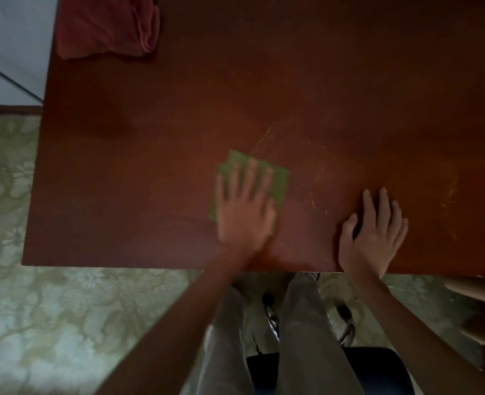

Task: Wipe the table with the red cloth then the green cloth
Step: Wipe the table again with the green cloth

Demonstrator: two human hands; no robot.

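While your left hand (242,206) presses flat:
green cloth (278,181): under straight fingers
right hand (374,238): relaxed on table (178,124) — holding nothing
red cloth (107,24): far-left corner

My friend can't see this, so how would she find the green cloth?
Look at the brown table. Near its front edge, in the middle, the left hand presses flat on the green cloth. The only other cloth is red, crumpled in the far left corner.
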